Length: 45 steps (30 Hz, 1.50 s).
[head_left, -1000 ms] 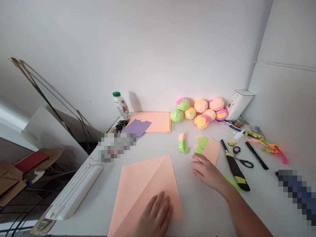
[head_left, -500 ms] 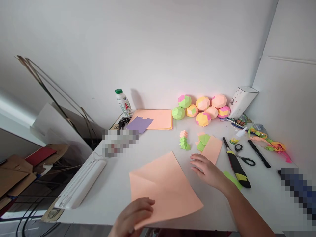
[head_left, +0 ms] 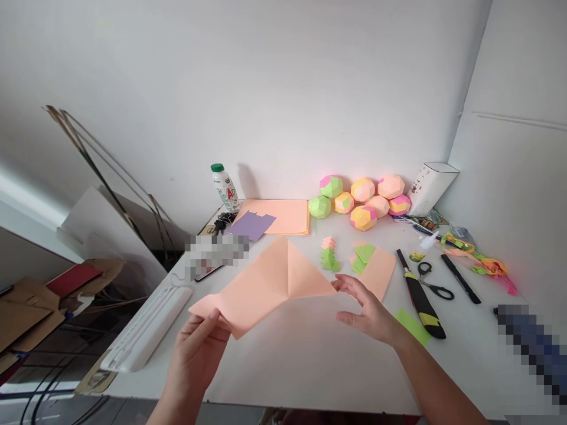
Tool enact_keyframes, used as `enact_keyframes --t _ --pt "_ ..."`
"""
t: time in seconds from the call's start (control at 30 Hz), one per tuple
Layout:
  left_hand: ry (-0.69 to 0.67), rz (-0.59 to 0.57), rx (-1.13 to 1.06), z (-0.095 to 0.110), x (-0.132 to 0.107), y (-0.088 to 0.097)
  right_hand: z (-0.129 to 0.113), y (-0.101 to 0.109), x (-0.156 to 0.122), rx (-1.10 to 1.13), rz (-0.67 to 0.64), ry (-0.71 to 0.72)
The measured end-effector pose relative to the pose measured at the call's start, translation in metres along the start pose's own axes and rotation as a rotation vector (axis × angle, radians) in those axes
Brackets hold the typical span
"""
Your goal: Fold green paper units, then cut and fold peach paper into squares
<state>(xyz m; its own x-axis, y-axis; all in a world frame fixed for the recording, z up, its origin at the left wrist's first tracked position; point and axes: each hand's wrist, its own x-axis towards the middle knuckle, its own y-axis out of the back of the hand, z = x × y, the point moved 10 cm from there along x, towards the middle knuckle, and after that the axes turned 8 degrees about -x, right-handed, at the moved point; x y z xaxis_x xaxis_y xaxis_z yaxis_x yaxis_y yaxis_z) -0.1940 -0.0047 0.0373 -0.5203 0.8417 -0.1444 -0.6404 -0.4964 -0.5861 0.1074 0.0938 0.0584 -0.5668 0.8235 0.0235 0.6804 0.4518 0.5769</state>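
A sheet of peach paper [head_left: 261, 283] with a crease down it is raised off the white table. Its left end is pinched between the thumb and fingers of my left hand [head_left: 201, 339]. At the sheet's right corner is my right hand [head_left: 365, 310], thumb and fingers apart, its fingertips at or just behind the corner. Beyond that hand, a folded peach strip [head_left: 380, 271] lies over green folded paper pieces [head_left: 364, 255]. A small stack of peach and green folded pieces [head_left: 329, 255] stands to their left.
Faceted paper balls [head_left: 363, 218] sit along the wall. To the right lie a utility knife [head_left: 423, 304], scissors [head_left: 436, 288], a glue bottle [head_left: 423, 245] and a black pen [head_left: 460, 278]. On the left are a white elongated device [head_left: 146, 330], a bottle [head_left: 225, 189] and purple paper [head_left: 252, 225].
The peach sheet has come up off the table and tilted, its crease now showing. My left hand has turned thumb-up with the sheet's edge; my right hand has shifted slightly, near the right corner.
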Motion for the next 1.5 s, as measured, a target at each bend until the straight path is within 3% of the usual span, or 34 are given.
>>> enact_keyframes --t 0.1,0.3,0.5,0.73,1.03,1.1,1.17,1.23,1.3,1.37,1.4,1.47,1.5 --pt "0.064 -0.025 -0.066 -0.008 0.004 -0.006 0.008 0.002 0.004 0.085 0.071 -0.047" --pt "0.131 -0.032 -0.169 -0.017 0.010 -0.011 0.009 -0.003 0.011 0.306 0.066 0.006" --pt "0.245 -0.050 -0.280 -0.035 0.012 -0.013 0.005 -0.032 0.021 0.431 -0.024 0.025" --pt "0.358 -0.061 -0.419 -0.054 0.013 -0.018 0.014 -0.052 0.053 0.563 -0.002 0.011" --pt "0.351 -0.173 -0.331 -0.063 0.022 -0.033 -0.013 -0.058 0.082 0.615 -0.096 0.099" --pt "0.299 -0.195 -0.275 -0.061 0.030 -0.040 -0.018 -0.043 0.074 0.516 -0.072 0.071" --pt "0.203 -0.244 -0.146 -0.054 0.041 -0.049 -0.030 -0.013 0.054 0.425 0.021 0.074" --pt "0.089 -0.283 0.072 -0.043 0.051 -0.053 -0.068 0.034 0.017 0.091 0.271 0.265" --pt "-0.015 -0.252 0.183 -0.027 0.052 -0.045 -0.118 0.054 -0.033 -0.295 0.461 0.520" --pt "-0.393 -0.240 0.435 0.013 0.030 -0.039 -0.147 0.032 -0.067 -0.614 0.460 0.667" --pt "-0.576 -0.295 0.578 0.026 0.007 -0.044 -0.152 0.012 -0.075 -0.732 0.414 0.694" --pt "-0.774 -0.493 0.887 0.023 -0.041 -0.058 -0.145 -0.029 -0.080 -0.873 0.372 0.678" --pt "-0.827 -0.638 1.046 0.010 -0.065 -0.066 -0.138 -0.051 -0.079 -0.927 0.354 0.673"
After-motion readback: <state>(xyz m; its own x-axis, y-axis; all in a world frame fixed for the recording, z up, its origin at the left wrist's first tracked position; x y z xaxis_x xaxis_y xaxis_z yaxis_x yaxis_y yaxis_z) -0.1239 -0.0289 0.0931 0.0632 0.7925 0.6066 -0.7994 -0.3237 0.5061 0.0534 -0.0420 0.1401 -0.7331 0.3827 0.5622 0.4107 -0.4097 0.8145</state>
